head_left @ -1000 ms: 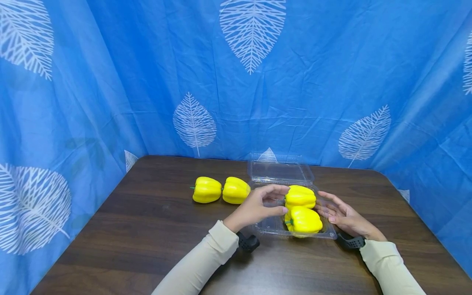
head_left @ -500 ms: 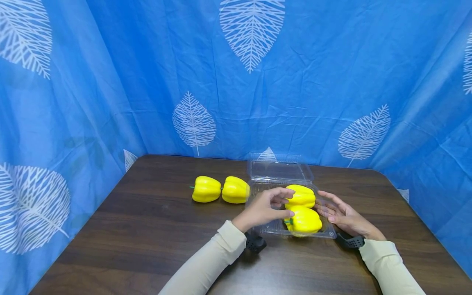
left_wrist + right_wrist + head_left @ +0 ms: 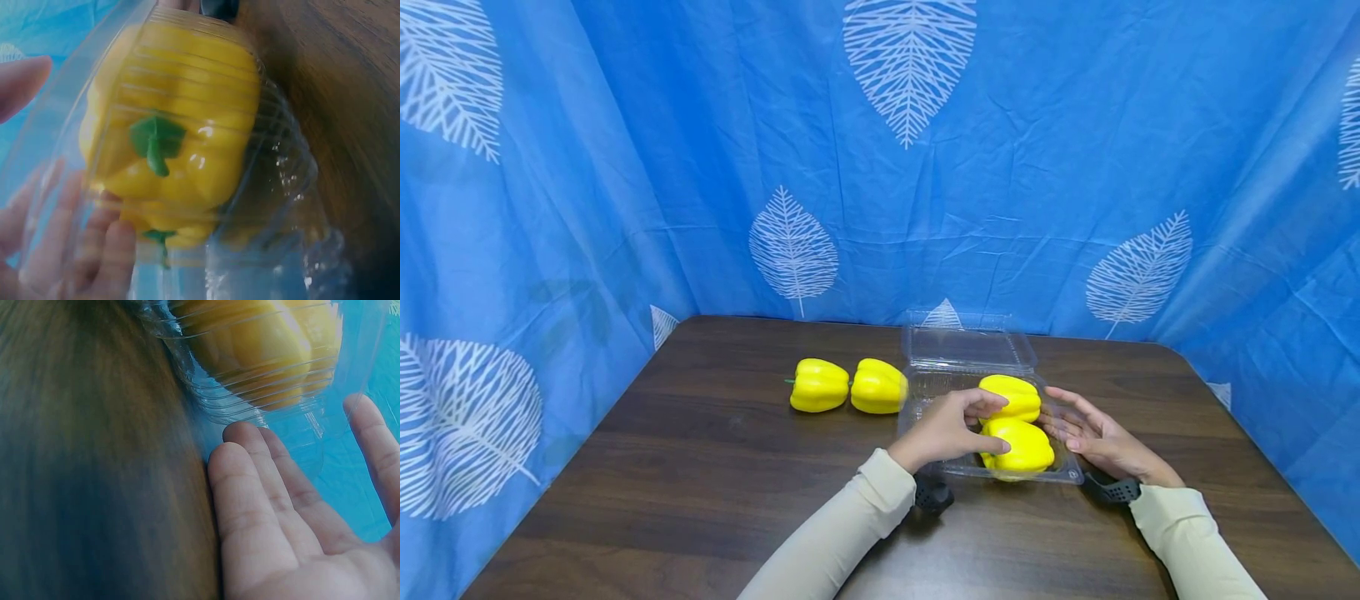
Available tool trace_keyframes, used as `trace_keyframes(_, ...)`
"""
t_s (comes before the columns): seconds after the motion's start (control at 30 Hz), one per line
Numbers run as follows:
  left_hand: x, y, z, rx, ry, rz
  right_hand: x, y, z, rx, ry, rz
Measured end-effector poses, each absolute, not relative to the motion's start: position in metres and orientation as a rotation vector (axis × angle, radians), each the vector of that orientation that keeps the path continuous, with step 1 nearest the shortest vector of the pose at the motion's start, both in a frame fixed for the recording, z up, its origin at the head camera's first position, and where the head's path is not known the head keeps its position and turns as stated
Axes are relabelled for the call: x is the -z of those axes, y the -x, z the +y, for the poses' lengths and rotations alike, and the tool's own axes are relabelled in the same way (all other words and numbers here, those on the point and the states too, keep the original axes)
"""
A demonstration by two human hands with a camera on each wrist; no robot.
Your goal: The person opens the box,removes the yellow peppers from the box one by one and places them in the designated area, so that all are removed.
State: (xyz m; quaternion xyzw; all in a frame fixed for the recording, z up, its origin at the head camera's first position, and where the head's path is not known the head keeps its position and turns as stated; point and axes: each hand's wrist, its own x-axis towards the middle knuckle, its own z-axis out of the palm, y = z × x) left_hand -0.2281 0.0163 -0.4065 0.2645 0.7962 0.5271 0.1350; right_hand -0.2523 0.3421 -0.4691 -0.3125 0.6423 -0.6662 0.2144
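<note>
In the head view a clear container (image 3: 1070,477) holds a back yellow pepper (image 3: 1021,397) and a front yellow pepper (image 3: 1036,450). My left hand (image 3: 946,427) reaches over its left part, fingers apart, fingertips by the back pepper and thumb before the front one. The left wrist view shows the green-stemmed pepper (image 3: 187,106) through ribbed plastic, with my fingers (image 3: 94,250) beside it; contact is unclear. Relaxed and spread, my right hand (image 3: 1108,446) is at the container's right wall; in the right wrist view its fingertips (image 3: 231,462) lie close to the plastic.
Two more yellow peppers, one left (image 3: 818,386) and one right (image 3: 877,387), lie on the brown table (image 3: 700,467) left of the container. The container's clear lid (image 3: 968,347) is folded back toward the blue curtain (image 3: 1030,167) with white leaf prints.
My left hand has moved right and slightly forward over the container, its thumb now overlapping the front pepper. My right hand and the peppers have stayed nearly still.
</note>
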Motion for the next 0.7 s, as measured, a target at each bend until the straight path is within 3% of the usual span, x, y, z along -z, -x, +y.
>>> trace_keyframes(0.7,0.416,0.23,0.03,-1.305,-0.74,2.497,0.469,0.252,0.342,1.844,0.847,1.812)
